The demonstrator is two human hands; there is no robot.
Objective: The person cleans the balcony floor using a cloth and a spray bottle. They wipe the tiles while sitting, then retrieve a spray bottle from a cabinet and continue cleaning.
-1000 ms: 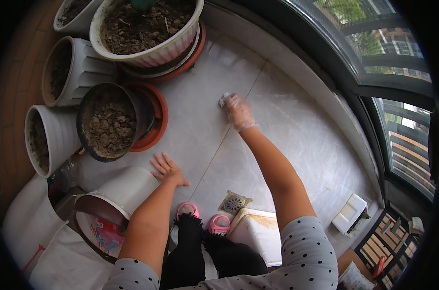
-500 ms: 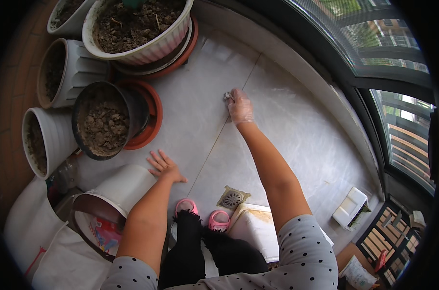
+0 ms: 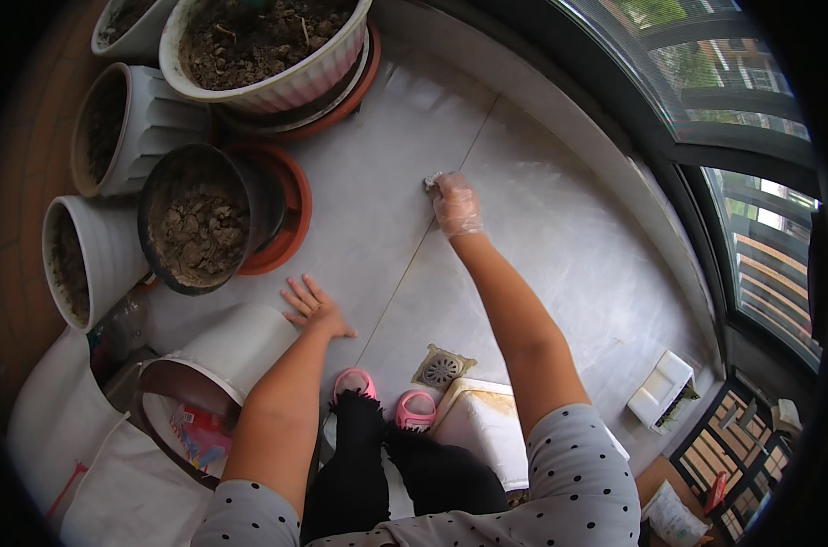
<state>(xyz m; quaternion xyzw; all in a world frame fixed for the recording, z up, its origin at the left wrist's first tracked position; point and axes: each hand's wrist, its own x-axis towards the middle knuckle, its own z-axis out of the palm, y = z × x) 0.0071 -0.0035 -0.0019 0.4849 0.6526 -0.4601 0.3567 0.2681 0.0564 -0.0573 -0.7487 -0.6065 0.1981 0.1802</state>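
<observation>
My right hand [image 3: 457, 207], in a clear plastic glove, reaches far out over the grey tiled floor [image 3: 368, 219]. Its fingers are closed on a small crumpled silvery pad [image 3: 431, 181] that looks like steel wool, pressed to the floor beside the dark tile seam. Most of the pad is hidden under the fingers. Bare and flat, my left hand [image 3: 317, 312] rests on the floor with fingers spread, between the black plant pot and my feet. It holds nothing.
Left of me stand a soil-filled black pot [image 3: 259, 205] on an orange saucer [image 3: 297, 214], several white planters [image 3: 163, 132] and a tipped white bucket [image 3: 250, 351]. A floor drain [image 3: 442, 367] and a white box [image 3: 478, 428] are near my pink sandals [image 3: 416, 410]. Windows [image 3: 688, 91] line the right.
The view has shifted slightly. My right hand has slid a little toward me along the floor with the pad; my left hand stays planted in the same place.
</observation>
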